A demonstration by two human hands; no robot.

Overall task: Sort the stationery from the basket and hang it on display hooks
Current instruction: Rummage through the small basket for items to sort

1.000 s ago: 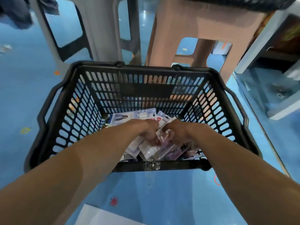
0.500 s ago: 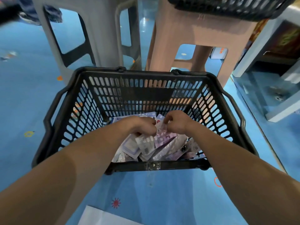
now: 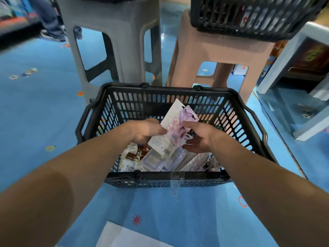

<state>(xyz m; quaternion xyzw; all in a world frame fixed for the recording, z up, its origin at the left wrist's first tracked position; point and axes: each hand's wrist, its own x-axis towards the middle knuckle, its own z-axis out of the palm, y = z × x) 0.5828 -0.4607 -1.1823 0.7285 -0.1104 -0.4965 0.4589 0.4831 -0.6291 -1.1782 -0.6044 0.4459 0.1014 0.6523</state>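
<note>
A black basket (image 3: 160, 178), centre frame on a blue floor (image 3: 44, 113), holds a heap of carded stationery packs (image 3: 156, 159); sorting looks under way. Above the heap the left hand (image 3: 147, 130) grips a white pack (image 3: 169, 134) and the right hand (image 3: 199, 138) pinches a purple pack (image 3: 189, 115). Next, probably, matching kinds go to hooks, none visible; a second basket (image 3: 249, 20), upper right, has unclear contents.
</note>
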